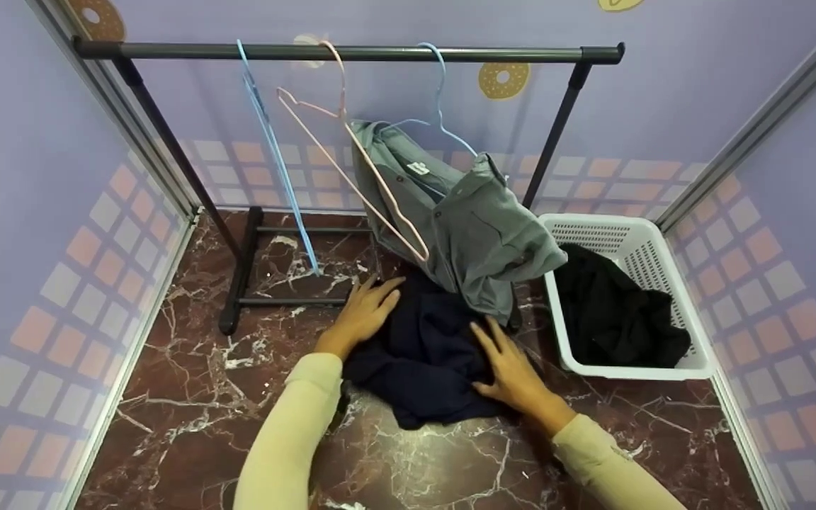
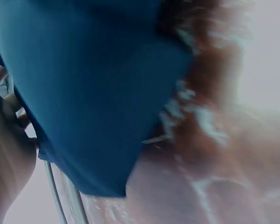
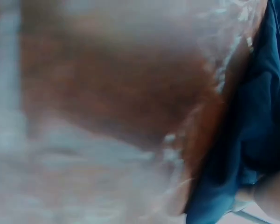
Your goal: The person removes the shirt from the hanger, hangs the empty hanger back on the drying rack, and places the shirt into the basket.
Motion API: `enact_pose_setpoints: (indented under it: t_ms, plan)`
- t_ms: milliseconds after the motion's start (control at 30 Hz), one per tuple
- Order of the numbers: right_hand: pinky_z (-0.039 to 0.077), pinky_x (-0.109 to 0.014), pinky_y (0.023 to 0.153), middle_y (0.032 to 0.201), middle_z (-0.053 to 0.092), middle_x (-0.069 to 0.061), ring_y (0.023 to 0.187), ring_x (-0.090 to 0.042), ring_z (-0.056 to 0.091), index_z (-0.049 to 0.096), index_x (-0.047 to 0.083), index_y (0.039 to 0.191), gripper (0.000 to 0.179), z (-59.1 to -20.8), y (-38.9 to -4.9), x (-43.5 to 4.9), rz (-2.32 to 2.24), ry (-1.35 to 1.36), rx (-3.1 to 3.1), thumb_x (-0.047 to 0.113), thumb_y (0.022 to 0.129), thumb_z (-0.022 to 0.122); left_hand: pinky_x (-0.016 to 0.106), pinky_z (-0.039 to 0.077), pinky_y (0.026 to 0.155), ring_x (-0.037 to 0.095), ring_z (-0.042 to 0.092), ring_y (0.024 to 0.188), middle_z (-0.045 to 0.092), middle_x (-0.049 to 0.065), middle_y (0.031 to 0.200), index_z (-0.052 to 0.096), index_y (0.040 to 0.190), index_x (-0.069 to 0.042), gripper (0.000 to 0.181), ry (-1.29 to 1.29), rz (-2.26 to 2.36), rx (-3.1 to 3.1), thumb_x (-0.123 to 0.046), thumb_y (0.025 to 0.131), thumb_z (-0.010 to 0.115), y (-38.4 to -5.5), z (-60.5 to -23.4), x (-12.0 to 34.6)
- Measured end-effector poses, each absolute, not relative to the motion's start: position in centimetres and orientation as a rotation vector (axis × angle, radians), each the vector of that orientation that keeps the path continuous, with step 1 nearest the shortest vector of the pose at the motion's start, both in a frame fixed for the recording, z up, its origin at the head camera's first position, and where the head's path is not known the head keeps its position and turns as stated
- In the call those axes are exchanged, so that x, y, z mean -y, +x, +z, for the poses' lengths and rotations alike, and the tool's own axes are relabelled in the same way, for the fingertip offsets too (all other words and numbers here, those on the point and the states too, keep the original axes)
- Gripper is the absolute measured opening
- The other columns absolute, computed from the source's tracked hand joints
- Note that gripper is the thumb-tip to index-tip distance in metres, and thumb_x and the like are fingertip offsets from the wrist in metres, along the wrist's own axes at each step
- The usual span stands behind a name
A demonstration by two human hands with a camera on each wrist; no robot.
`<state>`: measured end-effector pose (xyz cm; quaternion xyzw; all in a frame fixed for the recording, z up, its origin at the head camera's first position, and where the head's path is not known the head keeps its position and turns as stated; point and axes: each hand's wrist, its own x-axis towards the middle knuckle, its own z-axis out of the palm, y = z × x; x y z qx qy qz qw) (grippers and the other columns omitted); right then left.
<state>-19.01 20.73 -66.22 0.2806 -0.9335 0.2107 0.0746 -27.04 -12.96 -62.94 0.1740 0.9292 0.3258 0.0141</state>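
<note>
A dark navy garment lies bunched on the floor between my two hands. My left hand rests at its left edge, fingers stretched forward over the cloth. At its right side, my right hand touches the fabric with fingers spread and thumb apart. In the left wrist view the navy cloth fills the middle, with the left hand beside it. The right wrist view has the cloth along its right edge, and only part of the right hand shows.
A black clothes rack stands behind, bearing a blue hanger, a pink hanger and a grey-green shirt on another blue hanger. To the right, a white basket holds a black garment. Patterned walls enclose the marbled floor.
</note>
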Motion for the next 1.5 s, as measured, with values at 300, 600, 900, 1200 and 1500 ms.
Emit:
enact_pose_setpoints:
  t_ms: [300, 600, 900, 1200, 1500]
  plan:
    - [0.041, -0.074, 0.106, 0.164, 0.035, -0.022, 0.135, -0.057, 0.047, 0.034, 0.029, 0.162, 0.109, -66.6, -18.4, -21.5, 0.735, 0.496, 2.858, 0.034, 0.071, 0.094, 0.077, 0.011, 0.120, 0.051, 0.031, 0.150, 0.051, 0.009, 0.157, 0.042, 0.159, -0.019, 0.052, 0.622, 1.326, -2.869, -0.033, 0.109, 0.040, -23.3, -65.2, 13.7]
    - [0.031, -0.063, 0.119, 0.165, 0.033, -0.024, 0.150, -0.047, 0.033, 0.033, 0.014, 0.163, 0.080, -66.5, -18.1, -19.6, 1.407, 0.436, 2.630, 0.015, 0.091, 0.070, 0.077, 0.018, 0.118, 0.055, 0.041, 0.142, 0.058, 0.019, 0.148, 0.046, 0.153, -0.003, 0.078, 0.603, 1.884, -2.896, -0.061, 0.107, 0.024, -20.5, -69.0, 10.7]
    - [0.016, -0.010, 0.119, 0.164, 0.038, -0.017, 0.152, -0.038, 0.032, 0.038, 0.007, 0.159, 0.072, -66.4, -17.6, -17.3, 1.583, 0.397, 2.424, 0.007, 0.094, 0.067, 0.076, 0.018, 0.119, 0.058, 0.033, 0.146, 0.046, 0.023, 0.158, 0.043, 0.156, -0.006, 0.081, 0.485, 1.993, -2.877, -0.064, 0.106, 0.018, -20.2, -69.2, 8.7]
    - [0.018, -0.014, 0.120, 0.165, 0.033, -0.025, 0.152, -0.045, 0.030, 0.034, -0.002, 0.158, 0.077, -63.8, -17.5, -14.0, 1.692, 0.457, 2.412, -0.001, 0.089, 0.066, 0.069, 0.029, 0.119, 0.047, 0.041, 0.147, 0.044, 0.017, 0.161, 0.043, 0.158, -0.014, 0.071, 0.395, 2.094, -2.739, -0.061, 0.107, 0.027, -20.1, -68.5, 6.7]
    - [0.031, -0.037, 0.122, 0.170, 0.027, -0.013, 0.152, -0.036, 0.032, 0.027, 0.012, 0.164, 0.085, -65.7, -18.7, -13.2, 1.918, 0.492, 2.264, 0.053, 0.099, 0.062, 0.058, 0.042, 0.115, 0.042, 0.050, 0.141, 0.045, 0.016, 0.160, 0.038, 0.159, -0.006, 0.054, 0.409, 2.265, -2.750, -0.030, 0.110, 0.034, -19.5, -67.6, 4.6]
